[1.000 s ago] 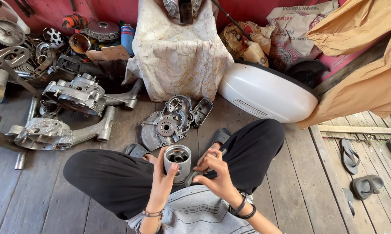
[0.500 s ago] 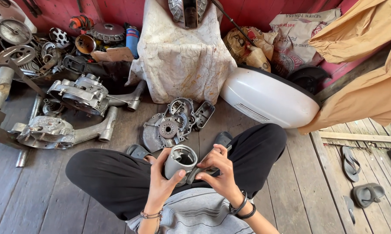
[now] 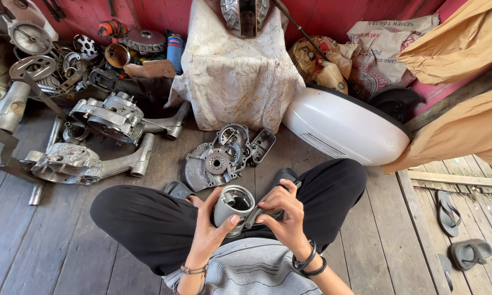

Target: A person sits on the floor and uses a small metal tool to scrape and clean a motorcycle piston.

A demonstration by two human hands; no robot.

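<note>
- Weathered grey wooden plank floor (image 3: 49, 257) runs across the whole near area.
- A red wall (image 3: 333, 13) closes the far side.
- Tan cloth (image 3: 464, 82) hangs at the far right.
- Daylight is even, with soft shadows on the far left.

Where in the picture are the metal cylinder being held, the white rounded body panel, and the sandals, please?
metal cylinder (image 3: 234, 203): head view, on its grey outer wall.
white rounded body panel (image 3: 341, 128): head view, on its curved white face.
sandals (image 3: 468, 252): head view, on the nearer sandal's strap.
</note>
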